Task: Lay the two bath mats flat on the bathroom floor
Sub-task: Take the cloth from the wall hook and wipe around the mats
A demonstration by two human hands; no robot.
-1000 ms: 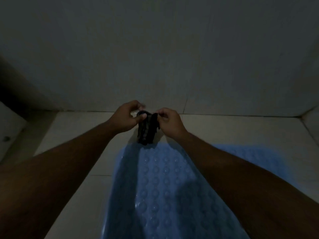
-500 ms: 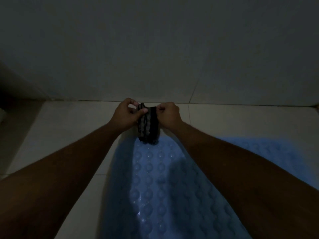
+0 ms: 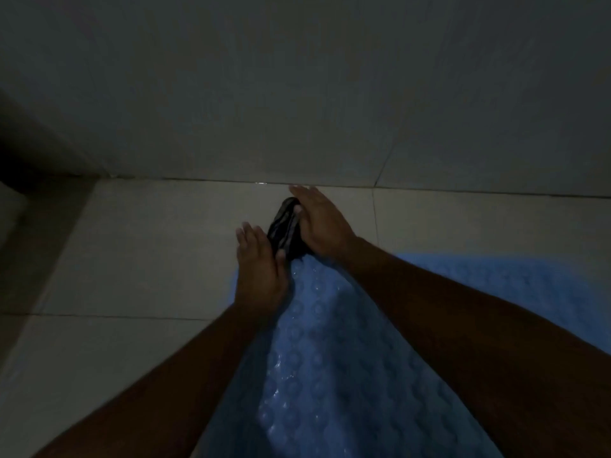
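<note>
Blue mat point(image 3: 330, 358) lies spread on the floor point(image 3: 132, 259), its far end near the wall point(image 3: 297, 94). At that end sits a dark bundle point(image 3: 284, 229), probably the second mat rolled up, though the dim light leaves that unsure. Both hands flank it with straight fingers, gripping nothing: left hand point(image 3: 261, 276) touches its near side, right hand point(image 3: 322, 226) rests against its right. The step in hand looks like unrolling the bundle. Next it needs spreading over bare tile and pressing flat.

One head-worn view.
It looks forward and down, close over pale floor tiles point(image 3: 139, 259) meeting a grey tiled wall point(image 3: 297, 94).
</note>
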